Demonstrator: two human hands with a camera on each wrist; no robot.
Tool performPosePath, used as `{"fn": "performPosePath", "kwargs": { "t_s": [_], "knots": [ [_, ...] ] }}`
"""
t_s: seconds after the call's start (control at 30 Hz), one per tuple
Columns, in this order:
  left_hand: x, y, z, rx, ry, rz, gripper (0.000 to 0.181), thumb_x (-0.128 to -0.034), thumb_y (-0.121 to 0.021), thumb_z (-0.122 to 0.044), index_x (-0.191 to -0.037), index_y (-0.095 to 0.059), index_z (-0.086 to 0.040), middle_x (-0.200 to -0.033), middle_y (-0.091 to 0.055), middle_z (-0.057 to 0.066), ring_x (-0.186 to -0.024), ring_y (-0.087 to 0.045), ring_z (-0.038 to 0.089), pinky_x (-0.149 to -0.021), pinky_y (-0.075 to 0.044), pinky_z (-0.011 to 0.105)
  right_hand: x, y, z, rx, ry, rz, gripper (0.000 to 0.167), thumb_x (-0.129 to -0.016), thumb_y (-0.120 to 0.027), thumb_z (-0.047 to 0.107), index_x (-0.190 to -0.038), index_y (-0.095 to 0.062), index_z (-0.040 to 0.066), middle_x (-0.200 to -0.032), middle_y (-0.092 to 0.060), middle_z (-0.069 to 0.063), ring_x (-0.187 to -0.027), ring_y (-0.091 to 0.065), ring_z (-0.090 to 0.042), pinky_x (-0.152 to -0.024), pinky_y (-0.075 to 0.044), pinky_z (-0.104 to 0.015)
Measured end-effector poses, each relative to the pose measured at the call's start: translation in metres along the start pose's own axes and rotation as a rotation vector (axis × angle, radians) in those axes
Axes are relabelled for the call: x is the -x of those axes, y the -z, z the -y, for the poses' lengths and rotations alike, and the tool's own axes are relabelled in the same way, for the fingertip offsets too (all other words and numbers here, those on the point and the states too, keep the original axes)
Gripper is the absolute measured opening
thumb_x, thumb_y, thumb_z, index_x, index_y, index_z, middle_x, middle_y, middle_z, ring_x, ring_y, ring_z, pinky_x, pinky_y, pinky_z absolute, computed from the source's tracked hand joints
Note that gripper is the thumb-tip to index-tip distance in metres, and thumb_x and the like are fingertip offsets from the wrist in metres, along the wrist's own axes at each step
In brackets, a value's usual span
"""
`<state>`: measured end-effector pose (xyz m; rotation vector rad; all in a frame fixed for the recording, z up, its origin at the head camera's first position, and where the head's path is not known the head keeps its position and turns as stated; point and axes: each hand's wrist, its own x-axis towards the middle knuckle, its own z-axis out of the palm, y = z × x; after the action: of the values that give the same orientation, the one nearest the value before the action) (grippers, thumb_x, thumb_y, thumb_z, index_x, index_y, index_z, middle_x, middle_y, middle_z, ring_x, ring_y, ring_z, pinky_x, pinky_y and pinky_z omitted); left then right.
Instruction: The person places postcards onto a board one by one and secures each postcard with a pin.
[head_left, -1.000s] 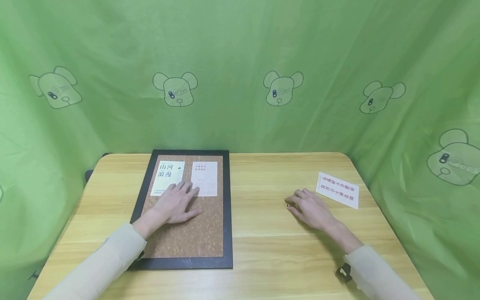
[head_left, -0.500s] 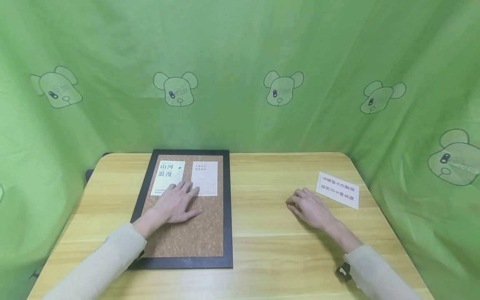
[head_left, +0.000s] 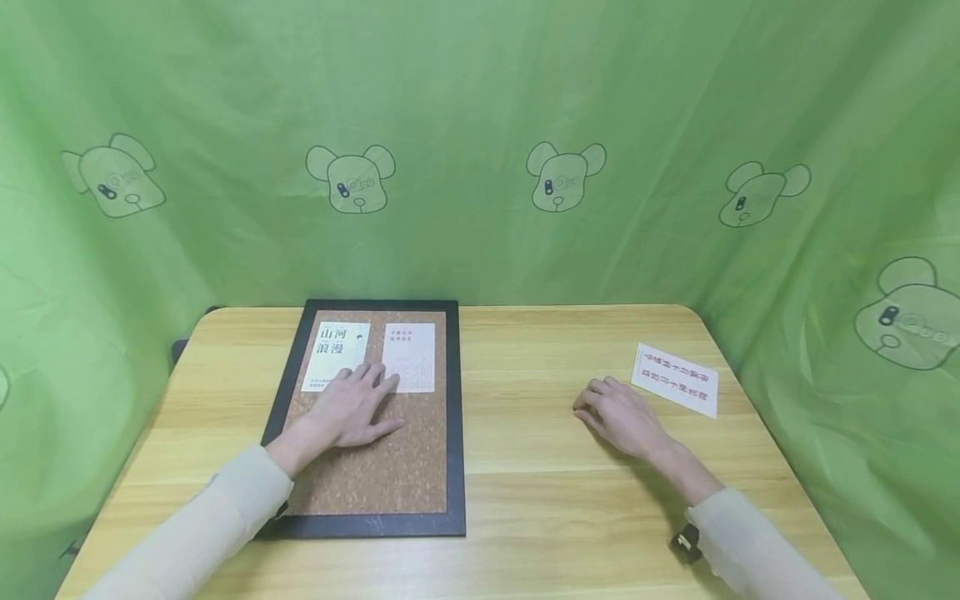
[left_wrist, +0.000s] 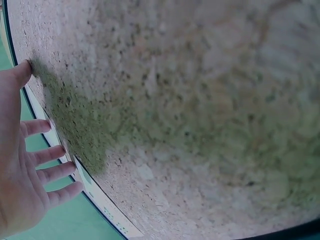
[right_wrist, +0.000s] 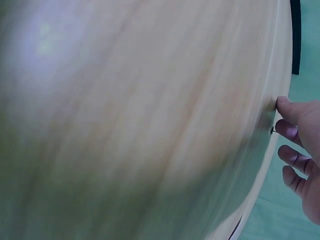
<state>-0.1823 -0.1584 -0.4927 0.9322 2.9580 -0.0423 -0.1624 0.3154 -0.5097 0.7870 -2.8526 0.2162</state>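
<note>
A black-framed corkboard [head_left: 375,487] lies on the left part of the table. Two printed cards lie side by side on its upper part: a pale left card [head_left: 333,354] and a pinkish right card [head_left: 411,354]. My left hand [head_left: 348,410] rests on the board with fingers spread. Its fingertips reach over the lower edges of both cards, while the thumb touches bare cork. Above the wooden table, to the right of the board, my right hand [head_left: 618,417] has curled fingers. It pinches a small dark pin [right_wrist: 273,130] at its fingertips; the grip is partly hidden.
Beyond the right hand, a white card [head_left: 675,380] with red characters lies slanted on the table. A green curtain [head_left: 480,167] with bear outlines surrounds the wooden table [head_left: 525,517] at the back and sides.
Both hands stay nearly in place. In the head view, the dark speck between my right thumb and finger has become almost hidden as the fingertips shift slightly.
</note>
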Motion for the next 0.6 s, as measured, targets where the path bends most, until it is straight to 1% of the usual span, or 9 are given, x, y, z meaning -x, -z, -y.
{"fn": "performPosePath", "kwargs": {
  "t_s": [0.17, 0.33, 0.6],
  "knots": [
    [0.0007, 0.0003, -0.0005, 0.004, 0.001, 0.004, 0.081, -0.0994, -0.051, -0.07, -0.154, -0.053, -0.01, -0.154, -0.054, 0.023, -0.143, -0.053, 0.044, -0.111, -0.051, 0.061, -0.0003, -0.0002, 0.0012, -0.005, 0.025, -0.025, 0.009, -0.088, -0.085, 0.019, -0.095, -0.079, 0.017, -0.092, -0.076, 0.002, -0.08, -0.06, -0.01, -0.067, -0.051, -0.024],
    [0.0009, -0.0005, -0.0001, 0.018, 0.007, 0.013, 0.082, -0.0995, -0.051, -0.07, -0.155, -0.052, -0.01, -0.156, -0.053, 0.025, -0.144, -0.052, 0.045, -0.113, -0.05, 0.062, -0.0005, 0.0004, 0.0029, -0.013, 0.04, -0.051, 0.011, -0.088, -0.085, 0.019, -0.096, -0.078, 0.017, -0.092, -0.078, 0.002, -0.082, -0.064, -0.012, -0.071, -0.056, -0.029],
    [0.0007, -0.0026, 0.0003, 0.018, 0.006, -0.005, 0.081, -0.099, -0.052, -0.07, -0.154, -0.053, -0.01, -0.155, -0.054, 0.024, -0.143, -0.053, 0.045, -0.111, -0.051, 0.062, -0.002, 0.0037, 0.0075, -0.015, 0.058, -0.083, 0.011, -0.087, -0.085, 0.018, -0.095, -0.078, 0.016, -0.092, -0.079, 0.0, -0.083, -0.068, -0.014, -0.075, -0.061, -0.033]
  ]
}}
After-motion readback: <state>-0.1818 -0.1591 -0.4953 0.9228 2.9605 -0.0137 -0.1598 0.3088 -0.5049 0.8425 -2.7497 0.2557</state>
